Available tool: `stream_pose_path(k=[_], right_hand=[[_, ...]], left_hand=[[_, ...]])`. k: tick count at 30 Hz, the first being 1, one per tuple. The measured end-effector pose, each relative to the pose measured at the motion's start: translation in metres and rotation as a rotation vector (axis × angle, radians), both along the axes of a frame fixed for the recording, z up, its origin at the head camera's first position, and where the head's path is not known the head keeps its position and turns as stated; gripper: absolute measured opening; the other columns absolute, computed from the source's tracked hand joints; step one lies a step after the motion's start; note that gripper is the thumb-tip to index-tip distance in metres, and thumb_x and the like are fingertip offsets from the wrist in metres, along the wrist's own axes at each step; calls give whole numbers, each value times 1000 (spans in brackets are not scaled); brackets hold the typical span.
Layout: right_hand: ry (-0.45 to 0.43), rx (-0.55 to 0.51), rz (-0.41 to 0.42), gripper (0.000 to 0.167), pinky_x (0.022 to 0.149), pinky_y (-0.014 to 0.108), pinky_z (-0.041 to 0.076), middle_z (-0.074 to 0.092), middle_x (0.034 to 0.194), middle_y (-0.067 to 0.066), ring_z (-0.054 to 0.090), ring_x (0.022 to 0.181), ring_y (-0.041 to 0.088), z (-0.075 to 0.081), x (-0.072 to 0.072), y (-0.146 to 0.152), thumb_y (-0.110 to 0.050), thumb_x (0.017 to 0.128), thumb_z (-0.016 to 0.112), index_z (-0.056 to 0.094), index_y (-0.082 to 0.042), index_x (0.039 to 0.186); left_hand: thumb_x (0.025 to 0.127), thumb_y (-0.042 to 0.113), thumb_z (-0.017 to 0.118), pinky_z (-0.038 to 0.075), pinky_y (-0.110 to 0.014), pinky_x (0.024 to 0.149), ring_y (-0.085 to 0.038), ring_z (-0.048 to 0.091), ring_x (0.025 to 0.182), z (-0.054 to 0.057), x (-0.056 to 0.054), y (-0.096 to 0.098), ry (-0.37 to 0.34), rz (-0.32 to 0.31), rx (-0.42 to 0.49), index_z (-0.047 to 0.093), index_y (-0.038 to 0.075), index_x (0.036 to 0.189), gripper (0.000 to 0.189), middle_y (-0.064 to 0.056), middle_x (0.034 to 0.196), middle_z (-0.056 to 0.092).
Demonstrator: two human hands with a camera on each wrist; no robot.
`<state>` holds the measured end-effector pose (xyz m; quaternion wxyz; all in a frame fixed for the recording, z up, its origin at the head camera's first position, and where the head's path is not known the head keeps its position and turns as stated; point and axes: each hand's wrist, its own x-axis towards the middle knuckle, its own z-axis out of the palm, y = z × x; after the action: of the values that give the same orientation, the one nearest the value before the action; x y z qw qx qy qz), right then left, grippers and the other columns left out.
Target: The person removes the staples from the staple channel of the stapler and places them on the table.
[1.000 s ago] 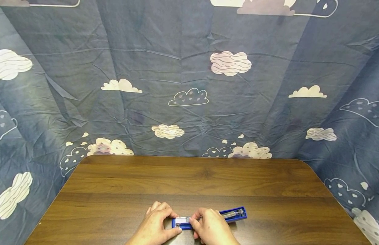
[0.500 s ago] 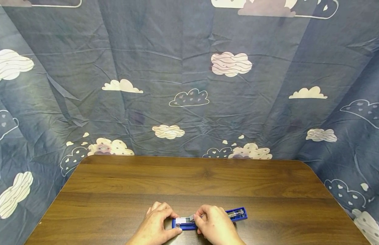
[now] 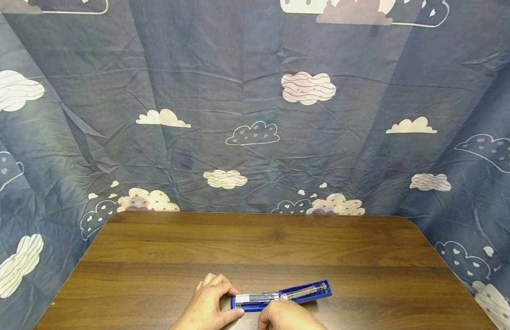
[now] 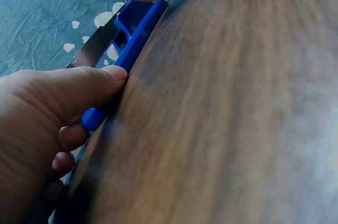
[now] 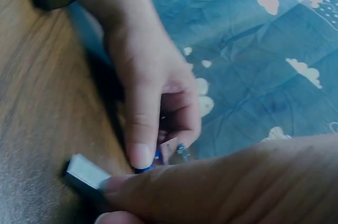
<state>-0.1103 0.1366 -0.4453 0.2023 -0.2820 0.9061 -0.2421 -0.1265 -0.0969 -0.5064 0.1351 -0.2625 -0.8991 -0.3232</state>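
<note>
A blue stapler (image 3: 306, 292) lies opened out flat on the table, its metal channel and inner parts facing up. My left hand (image 3: 209, 305) grips its left end, the thumb on the near edge and the fingers on the far side. In the left wrist view that thumb presses along the blue edge of the stapler (image 4: 140, 36). My right hand (image 3: 289, 315) is just in front of the stapler's middle, its fingertips hidden in the head view. In the right wrist view its thumb and finger pinch a short grey strip of staples (image 5: 88, 172), held near the table surface.
The brown wooden table (image 3: 255, 243) stretches away behind the stapler to rounded far corners. A blue-grey cloth (image 3: 197, 156) printed with clouds hangs behind and at both sides.
My right hand has lifted the staple strip from over the channel and come toward me, baring the stapler's middle. My left hand has kept its grip in place.
</note>
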Motion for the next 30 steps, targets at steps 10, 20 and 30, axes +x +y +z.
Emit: stream_pose_path(k=[10, 20, 30], right_hand=[[154, -199, -247, 9, 46, 20, 33, 46, 55, -20, 38, 46, -5, -1, -2, -8, -20, 89, 75, 67, -22, 83], [109, -181, -313, 8, 46, 22, 33, 47, 56, -16, 40, 46, -1, -4, -3, -12, -22, 89, 76, 69, -18, 89], [56, -246, -284, 7, 46, 21, 35, 52, 54, -17, 44, 45, -3, -6, -1, -14, -19, 90, 74, 67, -17, 88]], left_hand=[[71, 45, 88, 37, -28, 75, -1, 46, 90, 0, 0, 1, 7, 0, 12, 71, 33, 90, 29, 22, 91, 59], [69, 44, 89, 37, -26, 74, -1, 47, 89, -1, 1, 2, 39, 15, 11, 71, 33, 89, 29, 22, 89, 59], [69, 44, 89, 37, -27, 75, -1, 47, 90, 0, 2, 1, 26, 16, 15, 71, 32, 89, 29, 22, 89, 59]])
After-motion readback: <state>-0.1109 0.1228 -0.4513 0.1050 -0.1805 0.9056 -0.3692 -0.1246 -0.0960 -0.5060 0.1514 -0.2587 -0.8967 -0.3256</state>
